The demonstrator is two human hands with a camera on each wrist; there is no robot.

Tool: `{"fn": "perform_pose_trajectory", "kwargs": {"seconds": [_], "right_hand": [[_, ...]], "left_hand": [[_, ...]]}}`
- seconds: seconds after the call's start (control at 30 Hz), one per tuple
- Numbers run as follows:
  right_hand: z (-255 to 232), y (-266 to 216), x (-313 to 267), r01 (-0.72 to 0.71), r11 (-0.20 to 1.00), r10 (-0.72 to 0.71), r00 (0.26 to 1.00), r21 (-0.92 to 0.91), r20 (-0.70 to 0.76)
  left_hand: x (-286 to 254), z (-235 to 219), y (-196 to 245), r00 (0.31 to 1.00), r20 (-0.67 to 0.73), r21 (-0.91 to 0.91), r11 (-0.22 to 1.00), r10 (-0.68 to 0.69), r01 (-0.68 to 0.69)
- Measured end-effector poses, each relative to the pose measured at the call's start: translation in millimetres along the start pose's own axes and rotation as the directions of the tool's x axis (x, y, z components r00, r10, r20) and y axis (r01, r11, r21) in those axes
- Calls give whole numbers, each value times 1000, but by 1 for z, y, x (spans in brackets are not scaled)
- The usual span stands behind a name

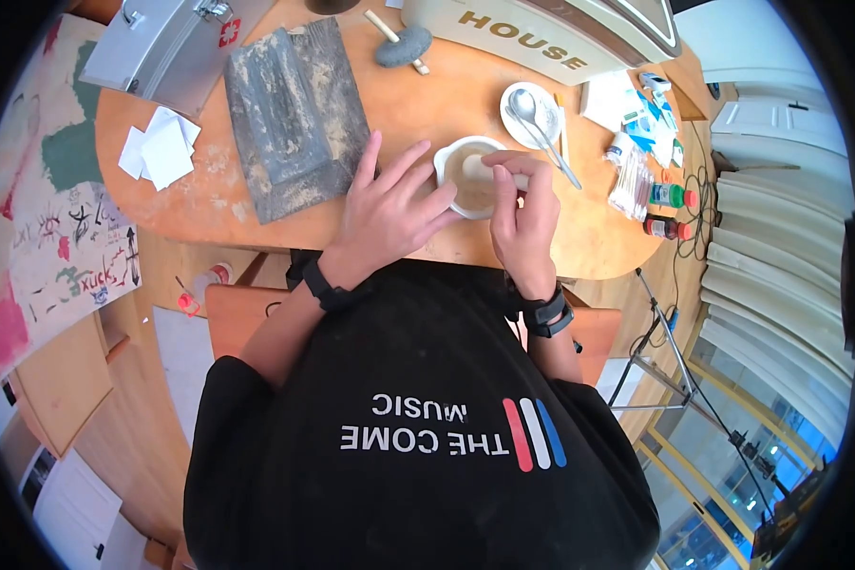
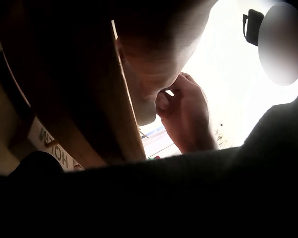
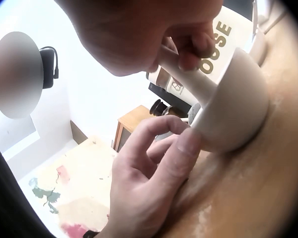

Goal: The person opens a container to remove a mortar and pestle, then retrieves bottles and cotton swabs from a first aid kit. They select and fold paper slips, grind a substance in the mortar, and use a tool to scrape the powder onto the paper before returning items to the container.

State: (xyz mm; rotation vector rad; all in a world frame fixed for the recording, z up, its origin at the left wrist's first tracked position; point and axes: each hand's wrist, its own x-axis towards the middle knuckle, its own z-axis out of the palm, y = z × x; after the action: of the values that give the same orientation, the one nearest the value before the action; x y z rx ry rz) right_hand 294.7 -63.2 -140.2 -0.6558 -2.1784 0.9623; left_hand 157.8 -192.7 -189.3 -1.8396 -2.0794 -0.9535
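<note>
Wooden bench [image 1: 465, 90], near edge: the left hand [image 1: 385, 218] touches the bowl [image 3: 238, 106], released, seemingly steadying it; the right hand [image 1: 525, 223] grips the pestle [image 3: 189, 83].

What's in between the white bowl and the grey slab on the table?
The left hand, fingers spread, with fingertips at the bowl on the side facing the slab. The head view shows this.

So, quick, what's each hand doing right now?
Left hand: open, fingers spread, touching the side of the white bowl.
Right hand: closed, holding the white pestle that dips into the bowl.
</note>
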Motion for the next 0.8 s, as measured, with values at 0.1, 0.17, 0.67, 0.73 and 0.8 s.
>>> {"fn": "perform_pose_trajectory", "kwargs": {"seconds": [0.1, 0.17, 0.67, 0.73, 0.8], "right_hand": [[-1, 0, 2, 100, 987, -83, 987, -122, 138], [2, -4, -3, 100, 992, -90, 989, -79, 115], [-26, 1, -5, 96, 982, -72, 986, -163, 150], [-26, 0, -4, 53, 986, -39, 995, -161, 87], [-16, 8, 3, 129, 988, -132, 991, -91, -31]], "left_hand": [[-1, 1, 0, 1000, -4, 3, 1000, 0, 0], [1, 1, 0, 1000, -13, -1, 1000, -4, 4], [2, 0, 0, 1000, -23, -7, 1000, 4, -4], [-1, -1, 1, 1000, -7, -16, 1000, 5, -5], [0, -1, 0, 1000, -3, -22, 1000, 1, -1]]}}
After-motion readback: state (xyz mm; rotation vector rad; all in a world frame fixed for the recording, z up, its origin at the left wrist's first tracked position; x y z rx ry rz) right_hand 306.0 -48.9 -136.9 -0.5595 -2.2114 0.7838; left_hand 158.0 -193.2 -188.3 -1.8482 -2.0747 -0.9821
